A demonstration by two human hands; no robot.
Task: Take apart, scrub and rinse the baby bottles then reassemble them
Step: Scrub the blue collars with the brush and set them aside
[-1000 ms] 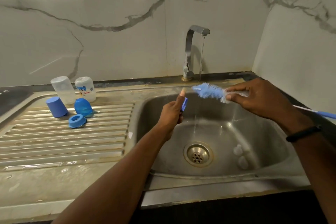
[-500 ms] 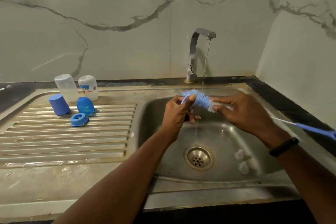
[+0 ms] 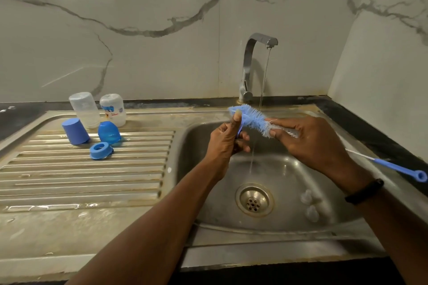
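Over the sink, my right hand [image 3: 308, 141] grips the blue bottle brush [image 3: 251, 119] just behind its bristles; the long handle trails off to the right. My left hand [image 3: 225, 140] pinches a small blue bottle part [image 3: 240, 127], mostly hidden by the thumb and fingers, and the bristles push against it. Two clear bottles [image 3: 84, 109] [image 3: 113, 109] stand upside down at the back of the drainboard. Two blue caps [image 3: 75, 131] [image 3: 108, 133] and a blue collar ring [image 3: 101, 150] lie in front of them. Two clear teats [image 3: 309, 206] lie in the sink basin.
The tap [image 3: 251, 65] runs a thin stream into the steel sink [image 3: 284, 176], just right of the brush. A ribbed steel drainboard [image 3: 81, 176] spreads to the left. Marble walls close in behind and on the right.
My two hands have come together: the brush bristles, held apart from the blue part a second ago, now press against it. The brush has shifted left, out of the water stream.
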